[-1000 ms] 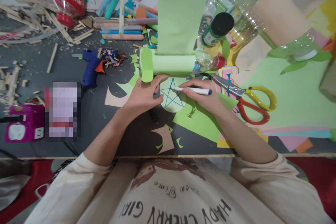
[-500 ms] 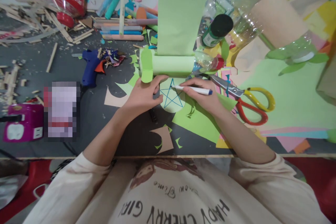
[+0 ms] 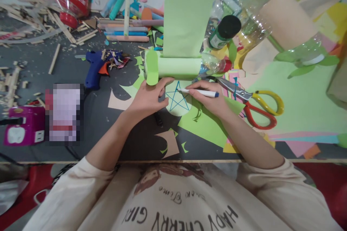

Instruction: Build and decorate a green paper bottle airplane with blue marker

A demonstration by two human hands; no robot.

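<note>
Now R hand [image 3: 214, 103] w/ marker [image 3: 200, 92] tip on paper disc [image 3: 177, 103] edge.

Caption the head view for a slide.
Right hand draws a blue star with a white marker pen on pale green paper.

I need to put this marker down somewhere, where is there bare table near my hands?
Bare dark table lies left of the left hand, between the blue glue gun and the near edge. The right hand with the marker sits amid paper sheets and scissors; the far side is crowded.
</note>
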